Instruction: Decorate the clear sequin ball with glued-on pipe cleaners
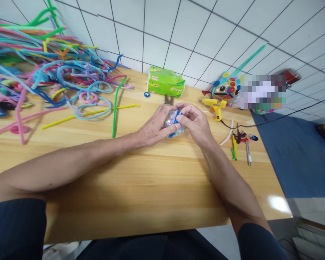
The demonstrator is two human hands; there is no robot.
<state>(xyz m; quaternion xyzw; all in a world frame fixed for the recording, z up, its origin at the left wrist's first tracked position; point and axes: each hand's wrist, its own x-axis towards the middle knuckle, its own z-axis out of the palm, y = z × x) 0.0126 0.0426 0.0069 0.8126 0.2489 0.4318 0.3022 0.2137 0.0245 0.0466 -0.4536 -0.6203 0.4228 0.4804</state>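
A small clear plastic object with blue and purple strips [173, 124] is held between both hands over the middle of the wooden table. My left hand [157, 125] wraps its left side, the thumb lying across its front. On the right side, my right hand [193, 121] pinches at the blue and purple strips near the top, fingers bent. The object's underside and back are hidden by the fingers. Just behind the hands lie dark plier-like jaws [168, 99], partly covered.
Tangled coloured pipe cleaners [83, 83] cover the back left. A green tissue pack [165, 83] and blue button [146, 94] lie behind the hands. A yellow glue gun [216, 107] with black cord, a decorated craft piece [226, 90], and a grey pen-like tool [248, 153] are at right.
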